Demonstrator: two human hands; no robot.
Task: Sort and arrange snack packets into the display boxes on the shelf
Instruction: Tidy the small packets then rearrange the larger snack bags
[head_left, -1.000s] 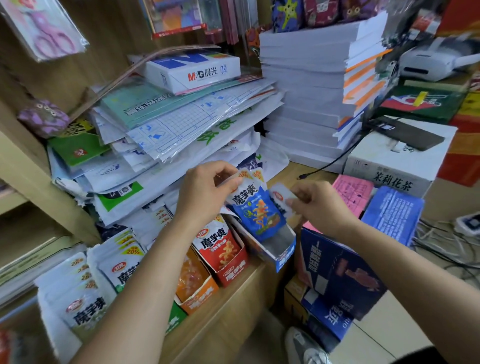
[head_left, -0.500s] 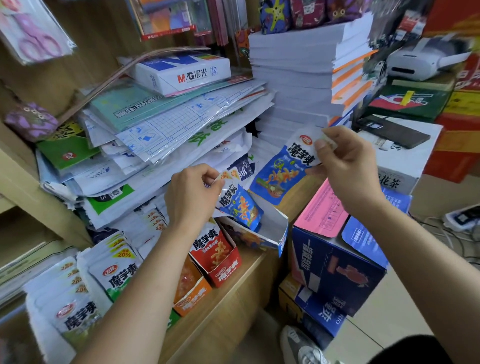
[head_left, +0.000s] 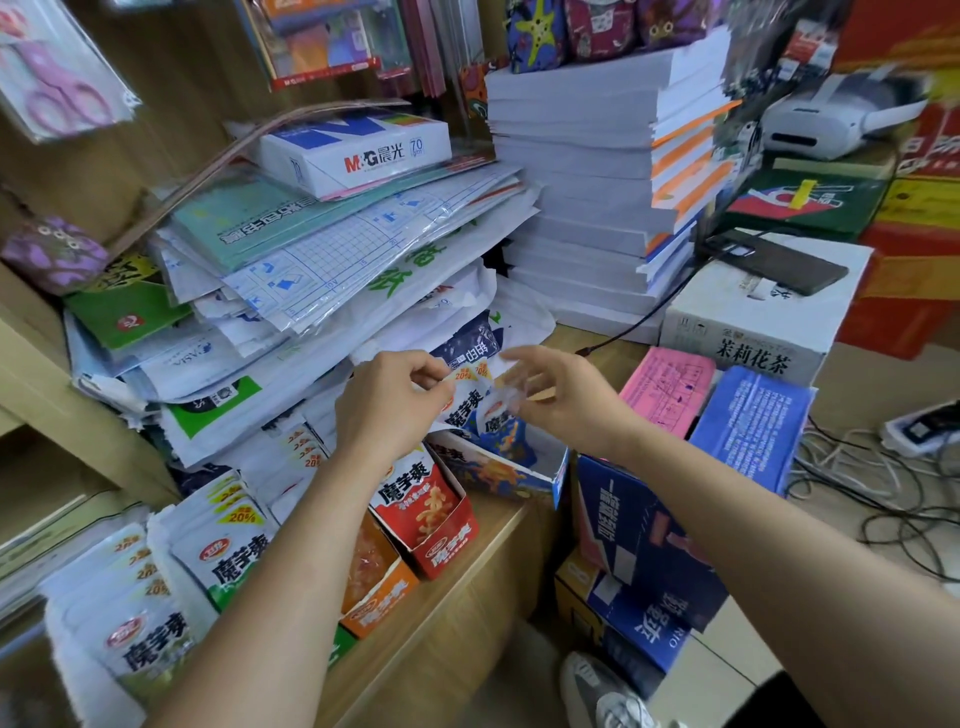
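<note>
- Left hand (head_left: 389, 405): fingers curled, with thumb and forefinger pinching the top seal of a blue packet (head_left: 460, 413). The packet stands upright in the mouth of the blue display box (head_left: 498, 475).
- Right hand (head_left: 566, 402): fingers (head_left: 524, 357) loosely spread just beside a second packet (head_left: 501, 423) over the same box. Motion blur hides whether they pinch its pale top edge or only touch it.
- Blue display box: open-topped card, standing at the end of a row on the wooden shelf (head_left: 457, 608). It is beside the red display box (head_left: 441, 525) and the orange display box (head_left: 382, 590). Loose white packets (head_left: 223, 556) lie further left.
- Handling, as judged from where I stand: the packets look like light, thin pouches of glossy film, soft in the body and probably slippery.
- Where to hold: the flat sealed strip along the top looks the firmest place. A two-finger pinch there should carry the weight, while squeezing the middle would likely buckle the pouch.
- Caution: the card box looks light too, and may slide or tip if a packet is pushed in hard. Steadying the standing packets with one hand seems sensible.
</note>
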